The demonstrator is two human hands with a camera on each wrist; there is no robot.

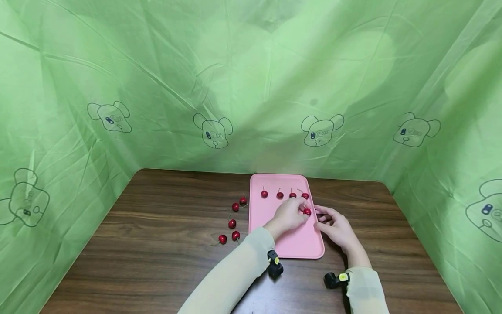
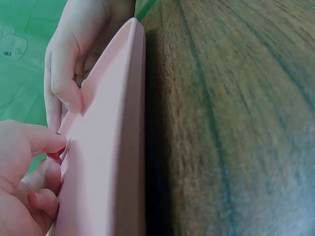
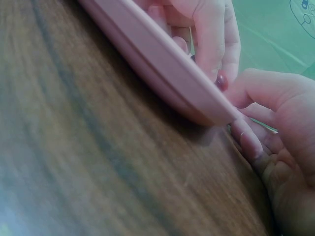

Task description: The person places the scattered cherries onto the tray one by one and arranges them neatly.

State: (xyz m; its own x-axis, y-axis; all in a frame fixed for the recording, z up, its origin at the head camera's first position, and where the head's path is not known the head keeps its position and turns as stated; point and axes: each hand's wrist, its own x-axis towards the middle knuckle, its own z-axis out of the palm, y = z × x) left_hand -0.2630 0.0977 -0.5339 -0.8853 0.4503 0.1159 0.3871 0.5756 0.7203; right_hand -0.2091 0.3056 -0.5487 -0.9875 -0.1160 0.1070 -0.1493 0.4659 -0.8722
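Cherry in the left hand, located over the right part of a pink tray; elements are listed from near to far. Foreground: two pale cloth sleeves, each with a small black device at the wrist, extend over a wooden table with dark, streaked grain. The tray lies with its long axis running away from the person; it is smooth, with rounded corners and a low raised rim. The left hand reaches across from the left, thumb and fingers pinching the cherry; whether the fruit touches the tray cannot be told. The right hand straddles the right rim, thumb over the edge and bent fingers on the outer side, the force of its hold not discernible. Governing relation: the held cherry lies at the left fingertips, just inside the right rim, with the right hand close beside it. Left of the tray, five loose cherries lie on the wood, nearer the left arm than the right. Toward the tray's far end, four row cherries sit crosswise to the long axis; they are round, glossy and deep red, with thin stems. Background: green cloth, creased and faintly sheeny, hangs behind the table, printed with outlined animal heads.
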